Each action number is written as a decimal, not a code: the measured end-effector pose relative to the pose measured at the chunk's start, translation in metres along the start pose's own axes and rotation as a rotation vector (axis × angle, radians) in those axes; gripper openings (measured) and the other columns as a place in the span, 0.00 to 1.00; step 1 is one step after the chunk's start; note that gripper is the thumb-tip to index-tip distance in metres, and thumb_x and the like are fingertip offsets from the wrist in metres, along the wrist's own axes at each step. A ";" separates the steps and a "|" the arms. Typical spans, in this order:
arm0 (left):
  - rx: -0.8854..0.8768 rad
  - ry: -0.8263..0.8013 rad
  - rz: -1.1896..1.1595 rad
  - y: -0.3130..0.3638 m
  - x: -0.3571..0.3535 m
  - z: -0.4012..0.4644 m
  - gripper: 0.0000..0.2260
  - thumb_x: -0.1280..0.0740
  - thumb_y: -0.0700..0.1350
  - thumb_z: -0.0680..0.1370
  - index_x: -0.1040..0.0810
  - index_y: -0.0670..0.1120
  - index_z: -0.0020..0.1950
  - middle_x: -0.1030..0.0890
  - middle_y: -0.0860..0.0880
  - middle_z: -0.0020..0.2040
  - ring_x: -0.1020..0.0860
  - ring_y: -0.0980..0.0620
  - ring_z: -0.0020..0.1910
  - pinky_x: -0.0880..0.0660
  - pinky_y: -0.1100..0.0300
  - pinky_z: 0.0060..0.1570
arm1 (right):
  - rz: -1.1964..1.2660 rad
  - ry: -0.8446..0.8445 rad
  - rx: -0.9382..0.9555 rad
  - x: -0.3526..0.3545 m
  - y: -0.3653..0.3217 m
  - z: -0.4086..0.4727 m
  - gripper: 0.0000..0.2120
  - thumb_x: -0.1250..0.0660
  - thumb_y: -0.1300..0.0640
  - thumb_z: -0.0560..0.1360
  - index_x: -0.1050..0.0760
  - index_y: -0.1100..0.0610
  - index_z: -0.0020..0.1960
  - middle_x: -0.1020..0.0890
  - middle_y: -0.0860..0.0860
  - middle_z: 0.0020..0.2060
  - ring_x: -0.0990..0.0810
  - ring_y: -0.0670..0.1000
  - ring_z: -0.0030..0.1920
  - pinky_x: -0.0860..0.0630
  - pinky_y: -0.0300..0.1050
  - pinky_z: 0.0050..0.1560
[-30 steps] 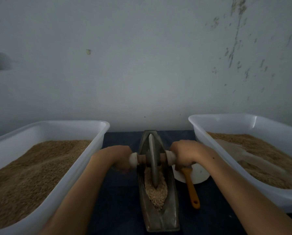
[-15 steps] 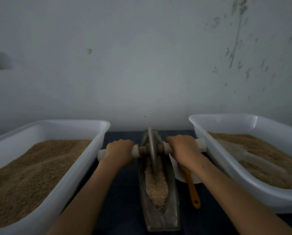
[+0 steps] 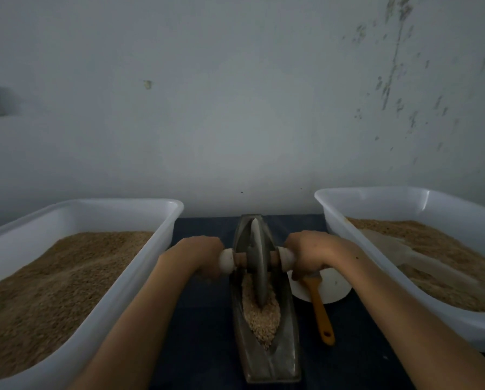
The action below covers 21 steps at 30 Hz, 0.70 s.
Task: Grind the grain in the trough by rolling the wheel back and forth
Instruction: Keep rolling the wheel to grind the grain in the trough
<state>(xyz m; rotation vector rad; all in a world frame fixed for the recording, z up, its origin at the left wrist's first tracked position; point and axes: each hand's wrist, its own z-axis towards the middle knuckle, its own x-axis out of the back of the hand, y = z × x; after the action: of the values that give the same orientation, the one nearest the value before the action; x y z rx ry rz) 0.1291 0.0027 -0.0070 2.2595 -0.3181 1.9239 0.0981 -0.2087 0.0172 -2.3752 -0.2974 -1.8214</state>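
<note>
The wheel (image 3: 258,260) stands upright on its edge in the narrow metal trough (image 3: 266,358), which lies lengthwise on the dark table (image 3: 204,333) between the two tubs. The wheel sits toward the far half of the trough, its lower rim sunk in the grain (image 3: 261,319) that is heaped in the trough's middle and near part. A wooden axle (image 3: 273,260) runs through the wheel, with a pale handle (image 3: 226,261) on each side. The left hand (image 3: 196,256) is wrapped round the left handle and the right hand (image 3: 310,253) round the right one, knuckles up; the fingers curl under and are mostly hidden, so they seem clamped on the handles. Just right of the trough, a white dish (image 3: 334,288) holds a brush with an orange handle (image 3: 321,313) that points toward the camera. A white tub (image 3: 140,263) of brown grain stands to the left, and another tub (image 3: 345,220) to the right, with a pale scoop (image 3: 404,254) lying in its grain
</note>
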 end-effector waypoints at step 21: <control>0.022 0.040 -0.002 -0.001 -0.001 -0.001 0.16 0.27 0.48 0.70 0.24 0.49 0.56 0.23 0.51 0.47 0.25 0.52 0.45 0.31 0.57 0.45 | -0.086 0.172 0.015 -0.004 0.000 0.003 0.12 0.29 0.53 0.73 0.23 0.54 0.55 0.20 0.52 0.46 0.21 0.52 0.46 0.30 0.45 0.42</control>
<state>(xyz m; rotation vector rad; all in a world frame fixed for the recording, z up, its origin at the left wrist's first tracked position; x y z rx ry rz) 0.1282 0.0038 -0.0082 2.2308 -0.2902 1.9784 0.1003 -0.2081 0.0120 -2.2089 -0.3964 -2.0382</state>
